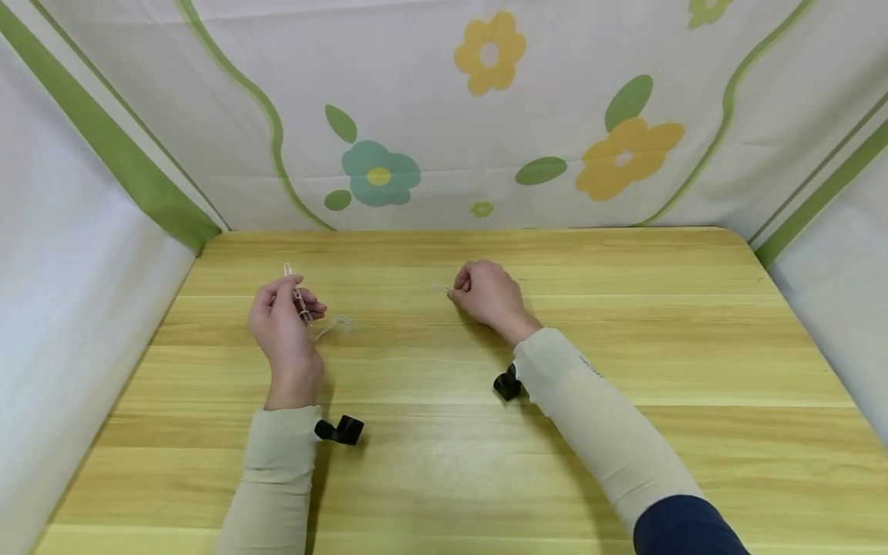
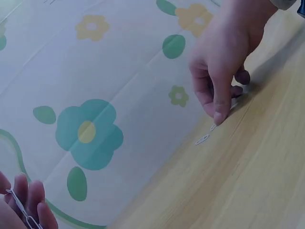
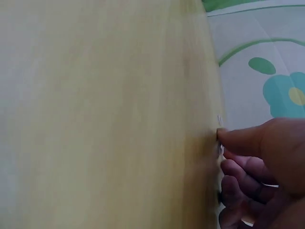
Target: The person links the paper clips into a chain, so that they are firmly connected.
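Note:
A chain of white paper clips (image 1: 302, 307) runs across the left hand (image 1: 283, 324), held between thumb and fingers above the table's left side. One end of it sticks up past the fingertips, and more of its links (image 1: 336, 324) trail to the right of the palm. Near the table's back edge, the right hand (image 1: 489, 297) pinches a small white paper clip (image 2: 213, 127) between thumb and index finger. Another paper clip (image 2: 202, 140) lies on the wood just left of those fingertips. In the right wrist view the fingers (image 3: 238, 138) hide most of the pinched clip.
The wooden table (image 1: 444, 462) reaches back to a white curtain (image 1: 444, 116) printed with flowers. White cloth also hangs along the left and right sides. A black camera mount (image 1: 340, 430) juts from the left sleeve, and another black mount (image 1: 509, 383) from the right.

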